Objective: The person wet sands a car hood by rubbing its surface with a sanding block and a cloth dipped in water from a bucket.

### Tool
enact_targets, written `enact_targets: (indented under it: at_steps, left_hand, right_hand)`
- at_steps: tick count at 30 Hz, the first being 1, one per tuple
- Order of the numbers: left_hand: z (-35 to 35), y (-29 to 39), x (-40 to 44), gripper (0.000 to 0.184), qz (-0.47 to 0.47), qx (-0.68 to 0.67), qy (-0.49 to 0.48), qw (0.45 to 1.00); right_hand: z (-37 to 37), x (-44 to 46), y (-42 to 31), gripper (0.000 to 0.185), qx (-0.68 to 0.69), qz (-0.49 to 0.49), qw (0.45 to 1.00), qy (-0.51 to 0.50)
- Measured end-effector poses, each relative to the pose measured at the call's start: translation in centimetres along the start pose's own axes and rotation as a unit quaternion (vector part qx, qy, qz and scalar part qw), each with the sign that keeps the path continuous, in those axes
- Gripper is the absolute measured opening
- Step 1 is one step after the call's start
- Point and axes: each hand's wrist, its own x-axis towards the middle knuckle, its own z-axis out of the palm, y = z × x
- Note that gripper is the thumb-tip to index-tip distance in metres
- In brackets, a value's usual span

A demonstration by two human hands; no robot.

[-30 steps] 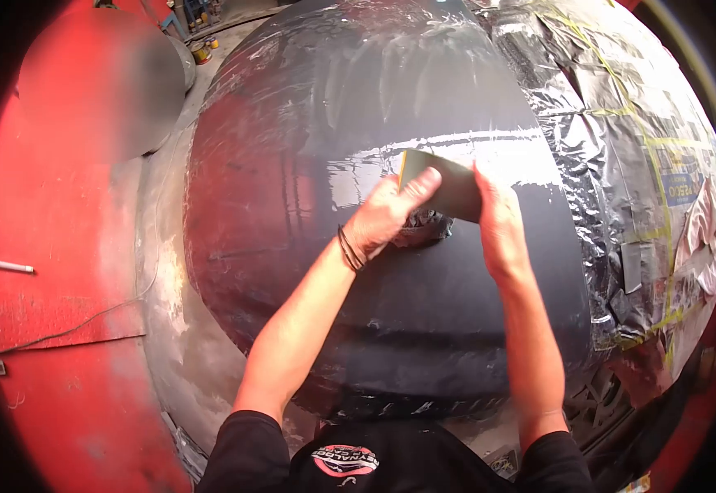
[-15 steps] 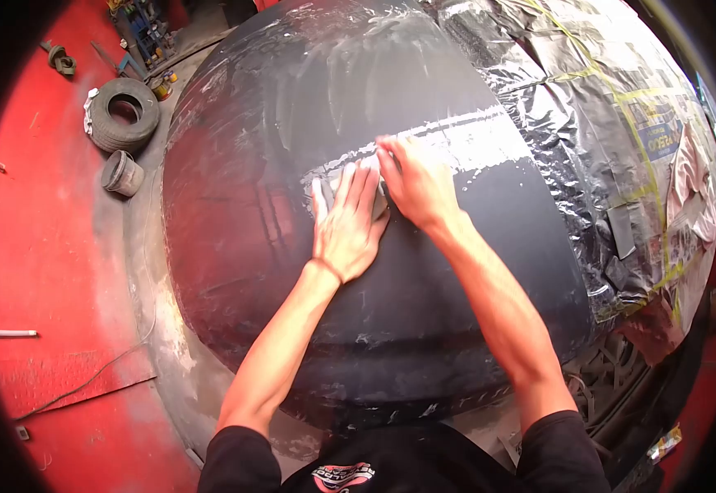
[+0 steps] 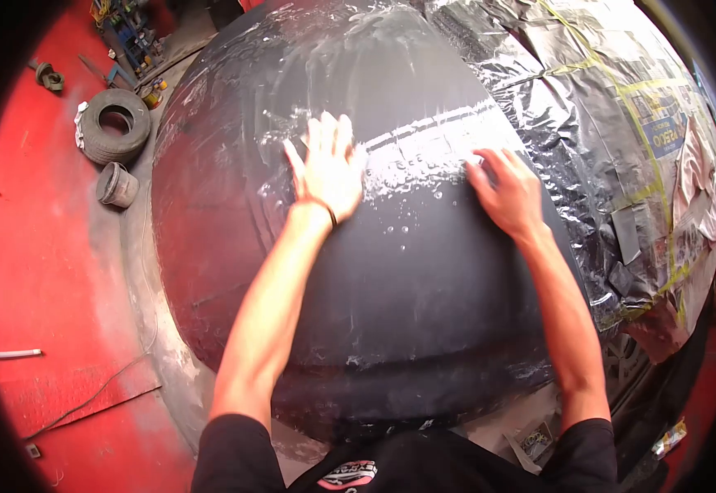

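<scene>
A large dark curved car body panel [image 3: 432,287] fills the middle of the head view. My left hand [image 3: 329,168] lies flat on it with fingers stretched, left of a white wet streak [image 3: 424,152]. Whatever may be under that palm is hidden. Over the right end of the streak is my right hand [image 3: 510,193]. Its fingers are loosely bent, the thumb a little apart, and I see nothing held in it. Small bubbles and drops dot the surface below the streak. Milky smears run across the far part of the panel.
Plastic sheeting [image 3: 572,140] with yellow tape covers the car on the right, with a crumpled cloth [image 3: 695,189] on it. A tyre [image 3: 115,127] and a grubby bucket [image 3: 118,185] stand on the floor at left. A cable [image 3: 99,386] crosses the red surface.
My hands have moved apart: the left slid left and slightly away, the right moved right along the streak. The grey piece seen under my left hand no longer shows. Bubbles now dot the panel.
</scene>
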Motion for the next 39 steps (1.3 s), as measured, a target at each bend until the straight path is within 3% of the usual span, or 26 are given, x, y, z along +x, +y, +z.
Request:
enact_targets:
  at_steps: [2,4,7,8,10,11,14,16,19,20,21,24,26,29,32,36,39]
  left_hand:
    - [-1.0,3.4,-6.4,0.073,0.106,-0.005,-0.015,0.994]
    - [-1.7,4.9,-9.9,0.074,0.166,-0.117,-0.045,0.978]
    - [-2.1,4.6,-3.2,0.071,0.218,-0.017,-0.057,0.974]
    - [-0.7,4.3,0.9,0.07,0.203,0.051,-0.004,0.978]
    - [-0.2,4.4,10.1,0.062,0.103,-0.064,-0.046,0.992]
    - [-0.1,5.5,12.4,0.059,0.113,0.013,-0.058,0.992]
    - [-0.8,12.1,8.5,0.058,0.186,0.07,-0.056,0.978]
    - [1.3,15.0,2.0,0.055,0.338,-0.089,0.005,0.937]
    - [1.5,12.8,5.3,0.059,0.315,-0.01,0.025,0.949]
    - [0.5,11.2,9.2,0.063,0.221,0.047,-0.012,0.974]
    - [-1.5,8.8,13.3,0.063,0.104,-0.071,-0.118,0.985]
    - [-0.4,7.1,12.7,0.061,0.082,-0.087,-0.08,0.99]
    - [0.7,6.6,3.3,0.068,0.166,-0.018,-0.006,0.986]
    - [-2.8,4.8,-9.2,0.069,0.175,-0.111,-0.096,0.974]
    - [-3.0,1.5,-5.3,0.068,0.153,-0.082,-0.086,0.981]
    - [-0.5,-5.9,8.6,0.065,-0.032,-0.056,-0.077,0.995]
    - [0.1,-4.9,0.7,0.067,0.007,-0.083,-0.017,0.996]
  right_hand:
    - [-3.3,-2.9,3.4,0.038,-0.044,-0.083,0.996,0.001]
    - [-4.9,-5.0,4.7,0.043,-0.044,-0.07,0.996,-0.018]
    - [-4.4,-4.3,4.1,0.044,-0.087,-0.059,0.994,-0.021]
    - [-4.3,-4.3,4.3,0.043,-0.084,-0.056,0.995,-0.014]
    - [-4.3,-4.5,4.7,0.043,-0.073,-0.056,0.996,-0.006]
    - [-4.2,-4.5,4.8,0.042,-0.073,-0.059,0.996,0.0]
    - [-4.3,-4.6,5.0,0.042,-0.066,-0.06,0.996,0.0]
    - [-4.3,-4.5,5.0,0.042,-0.064,-0.057,0.996,0.001]
    - [-4.3,-4.5,5.2,0.041,-0.052,-0.055,0.997,-0.001]
    - [-4.4,-4.6,5.3,0.041,-0.05,-0.053,0.997,-0.003]
    - [-4.5,-4.6,5.3,0.04,-0.047,-0.052,0.998,-0.004]
    - [-4.6,-4.5,5.2,0.04,-0.049,-0.056,0.997,-0.007]
    - [-4.4,-4.6,5.0,0.041,-0.053,-0.047,0.997,-0.014]
    - [-4.1,-4.7,4.8,0.042,-0.062,-0.054,0.997,-0.008]
    - [-3.9,-4.6,5.0,0.042,-0.072,-0.06,0.996,-0.007]
    - [-3.9,-4.9,4.9,0.04,-0.073,-0.066,0.995,-0.014]
    - [-3.7,-4.9,5.3,0.04,-0.077,-0.073,0.994,-0.012]
